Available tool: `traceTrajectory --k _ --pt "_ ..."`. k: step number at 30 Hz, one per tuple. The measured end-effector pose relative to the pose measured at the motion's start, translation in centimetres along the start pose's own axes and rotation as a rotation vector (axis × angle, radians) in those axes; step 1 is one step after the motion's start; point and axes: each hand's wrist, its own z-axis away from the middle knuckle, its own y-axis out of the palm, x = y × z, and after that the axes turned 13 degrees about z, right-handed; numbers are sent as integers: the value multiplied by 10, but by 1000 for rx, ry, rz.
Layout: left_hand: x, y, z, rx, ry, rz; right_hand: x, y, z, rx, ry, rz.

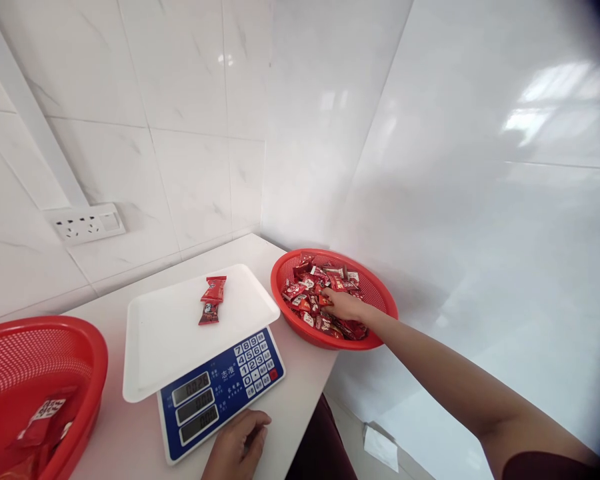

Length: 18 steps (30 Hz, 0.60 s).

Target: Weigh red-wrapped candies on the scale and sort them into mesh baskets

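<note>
My right hand (344,305) reaches into a red plastic basket (387,303) of small wrapped candies (307,287). Its fingers close on a red candy packet (325,301) among the others; the fingertips are partly hidden. My left hand (237,445) rests on the table by the front edge of a blue electronic scale (223,393), loosely curled, with a gap between thumb and forefinger and nothing in it. On the scale's white tray (165,333) lie a bright red candy packet (214,289) and a darker one (209,313), touching end to end.
A second red basket (93,353), at the left, holds a few red packets (43,420). The white table (300,373) meets a tiled wall bearing a socket panel (87,223). A white paper-like piece (381,448) lies on the floor.
</note>
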Motion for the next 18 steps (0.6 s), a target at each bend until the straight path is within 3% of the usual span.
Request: traceTrajectory --k 7,13,15,18 --pt "3 -1 0 6 4 1 4 -7 7 -71 6 22" --pt "-1 -2 1 22 6 -29 14 -42 18 -272 125 -3" --pt "-3 -3 1 52 -6 -40 28 -54 23 -317 73 -71" --pt "-4 -4 1 75 -29 -73 62 -65 30 -343 -131 -303"
